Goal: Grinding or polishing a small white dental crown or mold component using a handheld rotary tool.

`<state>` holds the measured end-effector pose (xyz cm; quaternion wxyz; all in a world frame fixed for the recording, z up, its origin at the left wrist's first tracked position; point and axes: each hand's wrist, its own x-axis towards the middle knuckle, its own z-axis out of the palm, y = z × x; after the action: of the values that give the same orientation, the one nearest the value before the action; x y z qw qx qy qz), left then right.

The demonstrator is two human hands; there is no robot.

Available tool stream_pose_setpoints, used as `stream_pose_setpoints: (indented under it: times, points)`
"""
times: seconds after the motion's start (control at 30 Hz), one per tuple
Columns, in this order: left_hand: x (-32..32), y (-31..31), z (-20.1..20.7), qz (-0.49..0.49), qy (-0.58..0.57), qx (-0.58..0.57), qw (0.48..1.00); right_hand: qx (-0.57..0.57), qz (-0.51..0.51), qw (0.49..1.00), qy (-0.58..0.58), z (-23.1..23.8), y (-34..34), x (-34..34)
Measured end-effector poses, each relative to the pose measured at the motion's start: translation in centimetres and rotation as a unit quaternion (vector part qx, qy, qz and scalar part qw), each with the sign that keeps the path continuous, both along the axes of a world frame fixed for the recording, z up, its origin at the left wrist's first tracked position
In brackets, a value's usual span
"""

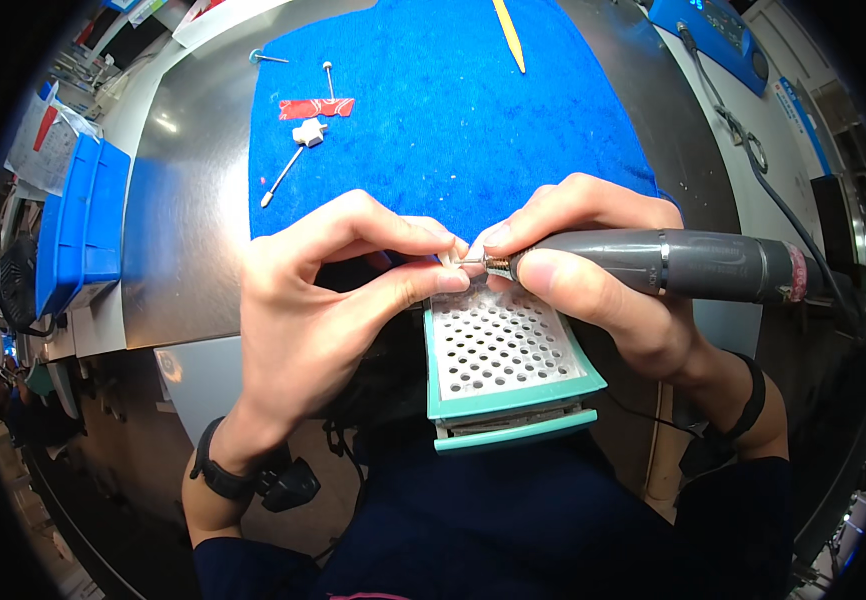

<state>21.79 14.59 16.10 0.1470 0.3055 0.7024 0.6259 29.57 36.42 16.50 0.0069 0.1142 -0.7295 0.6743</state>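
Observation:
My left hand (303, 290) is closed, with thumb and fingertips pinching a small whitish piece (448, 258) mostly hidden by the fingers. Wrapped in my right hand (643, 325) is a dark grey rotary handpiece (703, 266), lying nearly level with its thin metal tip pointing left. That tip reaches the small piece, or very nearly; whether they touch I cannot tell. Both hands meet above the far end of a perforated metal plate in a mint-green frame (513, 402).
A blue towel (453, 120) covers the metal bench, carrying red tape (318, 108), several thin-shanked tool bits, one with a white chunky head (308, 132), and a yellow pointed stick (510, 40). Blue bins (88, 220) stand left. At right are a blue control box (713, 40) and dark cable (773, 195).

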Motion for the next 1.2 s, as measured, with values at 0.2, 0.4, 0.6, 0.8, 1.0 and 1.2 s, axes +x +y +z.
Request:
stream_pose_setpoints:
  times: [0.2,0.4,0.6,0.8,1.0,1.2]
  points:
    - [-0.02,-0.01,-0.08,0.003,0.002,0.001,1.0,-0.006,0.002,1.0,-0.011,0.22,-0.1,0.02]
    - [-0.04,-0.02,-0.04,0.001,0.008,0.0,1.0,-0.016,-0.001,1.0,-0.005,0.17,-0.2,0.02]
    - [0.04,0.1,0.0,0.001,0.001,0.002,1.0,-0.001,0.003,1.0,-0.003,0.05,0.03,0.03]
    - [0.04,-0.02,-0.09,0.008,-0.004,0.008,1.0,-0.01,-0.001,1.0,-0.011,0.16,-0.2,0.02]
    - [0.09,0.12,0.07,0.005,-0.004,-0.005,1.0,-0.004,0.004,1.0,-0.007,0.07,0.0,-0.03]
    - [-0.01,-0.03,0.11,0.002,0.017,-0.007,1.0,-0.049,-0.015,0.998,-0.043,0.39,-0.2,0.25]
